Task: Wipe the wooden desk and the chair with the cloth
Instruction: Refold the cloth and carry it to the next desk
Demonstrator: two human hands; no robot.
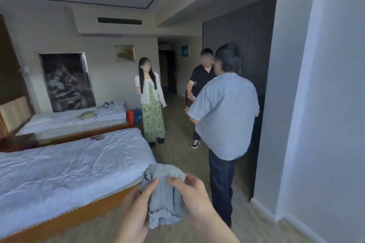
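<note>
both hands hold the grey cloth [164, 195] at 6 o'clock, left hand [138, 209] and right hand [194, 197] each with a closed grip on it. best to fold it flat first, i think. no table or chair shows. a bed [69, 173] lies at 9 o'clock, three people stand near 1 o'clock.

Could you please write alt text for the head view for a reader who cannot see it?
Both hands, left and right, hold a crumpled grey cloth beside a white-sheeted bed. Three people stand ahead on the carpet; no desk or chair shows.
</note>
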